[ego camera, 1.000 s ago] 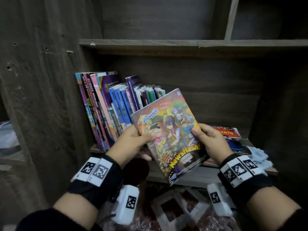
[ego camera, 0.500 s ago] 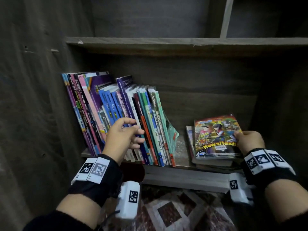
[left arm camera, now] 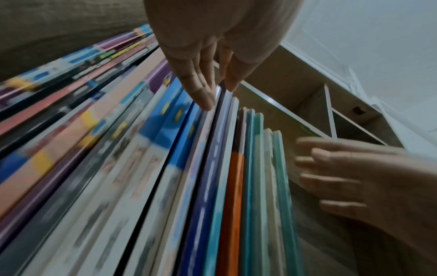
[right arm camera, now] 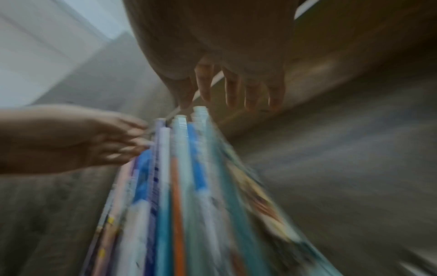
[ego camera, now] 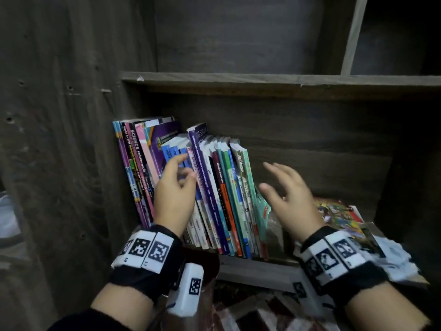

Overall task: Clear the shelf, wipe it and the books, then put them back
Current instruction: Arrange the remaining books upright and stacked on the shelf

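You face a dark wooden shelf [ego camera: 257, 268] in a dim alcove, patterned floor below, where the row of upright books [ego camera: 214, 187] leans left against the side wall and a comic [ego camera: 338, 216] lies flat to the right. Both hands hold nothing: your left hand [ego camera: 175, 194] has loose fingers [left arm camera: 201, 89] touching the spines, your right hand [ego camera: 288, 197] is spread beside the row's end. Bracket the row from both sides, squeeze evenly, and support underneath so thin books don't slip.

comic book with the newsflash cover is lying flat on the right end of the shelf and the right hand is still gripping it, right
Not quite. The comic book does lie flat at the right end of the shelf, but the right hand has let go of it. The head view shows that hand open, fingers spread, beside the standing books.
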A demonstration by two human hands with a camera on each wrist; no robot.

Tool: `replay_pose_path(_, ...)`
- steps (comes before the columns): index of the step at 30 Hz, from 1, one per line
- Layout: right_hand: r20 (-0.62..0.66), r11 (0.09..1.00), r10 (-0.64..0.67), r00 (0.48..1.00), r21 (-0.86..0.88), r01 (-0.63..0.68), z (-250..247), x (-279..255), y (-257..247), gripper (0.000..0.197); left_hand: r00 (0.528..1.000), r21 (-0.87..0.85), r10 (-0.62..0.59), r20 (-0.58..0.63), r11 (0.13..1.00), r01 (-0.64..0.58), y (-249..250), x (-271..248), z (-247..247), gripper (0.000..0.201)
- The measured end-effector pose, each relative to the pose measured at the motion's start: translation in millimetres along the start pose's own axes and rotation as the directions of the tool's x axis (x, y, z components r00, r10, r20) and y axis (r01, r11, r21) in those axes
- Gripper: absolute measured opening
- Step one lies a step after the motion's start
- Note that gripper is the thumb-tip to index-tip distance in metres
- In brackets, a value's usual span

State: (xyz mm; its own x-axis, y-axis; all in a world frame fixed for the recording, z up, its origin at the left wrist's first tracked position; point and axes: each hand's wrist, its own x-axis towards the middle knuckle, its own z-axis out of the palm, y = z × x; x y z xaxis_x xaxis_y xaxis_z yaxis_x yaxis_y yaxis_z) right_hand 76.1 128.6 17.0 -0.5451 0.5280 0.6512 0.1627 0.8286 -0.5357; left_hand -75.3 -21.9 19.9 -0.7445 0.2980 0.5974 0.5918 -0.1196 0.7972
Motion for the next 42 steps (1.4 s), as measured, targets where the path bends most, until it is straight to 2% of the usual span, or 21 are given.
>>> replay_pose_path(4, 0.149, 0.984, -0.147, 0.978, -0.083, 0.161, 22, 37, -51, 0.061, 0.985, 0.214, 0.172, 0.008, 0.962, -0.17, 25, 41, -5, 0.04)
replay_pose_path(8, 0.307, 0.973, -0.058, 0.95, -0.196, 0.123, 40, 69, -69, 0.063, 0.992, 0.362, 0.106, 0.072, 0.924, -0.125, 35, 76, -2, 0.039)
replay_pose_path(10, 0.324, 0.953, -0.05, 0.945, -0.267, 0.142, 45, 72, -68, 0.058, 0.99, 0.426, 0.117, 0.078, 0.894, -0.139, 36, 79, 1, 0.037)
replay_pose_path(12, 0.294, 0.933, -0.096, 0.951, -0.306, 0.189, 48, 70, -63, 0.055, 0.986, 0.477, 0.151, 0.073, 0.863, -0.168, 39, 76, 5, 0.034)
replay_pose_path(16, 0.261, 0.927, -0.151, 0.953, -0.297, 0.228, 50, 66, -56, 0.054, 0.98, 0.428, 0.2, 0.016, 0.884, -0.187, 47, 57, -1, 0.028)
replay_pose_path(18, 0.272, 0.923, -0.151, 0.95, -0.305, 0.234, 49, 67, -55, 0.053, 0.969, 0.338, 0.236, -0.07, 0.92, -0.199, 47, 38, -6, 0.024)
replay_pose_path(19, 0.276, 0.923, -0.149, 0.949, -0.307, 0.234, 48, 68, -55, 0.053, 0.967, 0.269, 0.217, -0.132, 0.947, -0.176, 45, 28, -7, 0.023)
replay_pose_path(21, 0.271, 0.926, -0.147, 0.951, -0.301, 0.229, 48, 69, -54, 0.052, 0.975, 0.125, 0.091, -0.204, 0.99, -0.066, 36, 11, -2, 0.027)
replay_pose_path(22, 0.265, 0.927, -0.15, 0.953, -0.296, 0.229, 49, 69, -54, 0.052, 0.983, 0.112, 0.009, -0.186, 0.994, 0.012, 30, 6, 2, 0.031)
replay_pose_path(24, 0.258, 0.928, -0.157, 0.953, -0.291, 0.232, 50, 69, -53, 0.052, 0.989, 0.265, -0.136, -0.053, 0.953, 0.145, 15, 3, 13, 0.039)
replay_pose_path(26, 0.255, 0.93, -0.156, 0.954, -0.287, 0.228, 51, 69, -52, 0.052, 0.973, 0.368, -0.222, 0.066, 0.912, 0.183, 3, 3, 20, 0.034)
replay_pose_path(29, 0.252, 0.929, -0.154, 0.955, -0.293, 0.227, 51, 69, -51, 0.052, 0.97, 0.297, -0.227, 0.087, 0.935, 0.192, -3, 2, 19, 0.016)
replay_pose_path(31, 0.25, 0.93, -0.151, 0.956, -0.291, 0.223, 51, 69, -52, 0.051, 0.978, 0.271, -0.203, 0.047, 0.945, 0.183, -3, -8, 10, 0.016)
replay_pose_path(33, 0.249, 0.935, -0.14, 0.958, -0.286, 0.211, 51, 69, -53, 0.05, 0.987, 0.25, -0.136, -0.082, 0.956, 0.152, -4, -29, 1, 0.016)
replay_pose_path(35, 0.252, 0.938, -0.136, 0.958, -0.28, 0.206, 52, 69, -55, 0.05, 0.97, 0.144, -0.084, -0.23, 0.982, 0.12, -6, -54, -1, 0.016)
replay_pose_path(36, 0.252, 0.938, -0.136, 0.958, -0.278, 0.206, 53, 68, -55, 0.05, 0.963, 0.045, -0.118, -0.242, 0.99, 0.132, -7, -64, 3, 0.021)
replay_pose_path(38, 0.251, 0.939, -0.135, 0.959, -0.277, 0.204, 53, 67, -56, 0.049, 0.956, -0.147, -0.254, -0.145, 0.961, 0.233, -16, -73, 19, 0.039)
replay_pose_path(39, 0.252, 0.939, -0.13, 0.959, -0.278, 0.201, 53, 67, -57, 0.049, 0.944, -0.189, -0.315, -0.097, 0.937, 0.293, -20, -75, 27, 0.04)
replay_pose_path(40, 0.253, 0.94, -0.126, 0.959, -0.278, 0.197, 52, 67, -57, 0.049, 0.931, -0.193, -0.354, -0.084, 0.923, 0.334, -24, -75, 31, 0.037)
replay_pose_path(42, 0.252, 0.94, -0.122, 0.96, -0.28, 0.193, 52, 67, -58, 0.05, 0.928, -0.156, -0.343, -0.147, 0.934, 0.321, -29, -75, 30, 0.025)
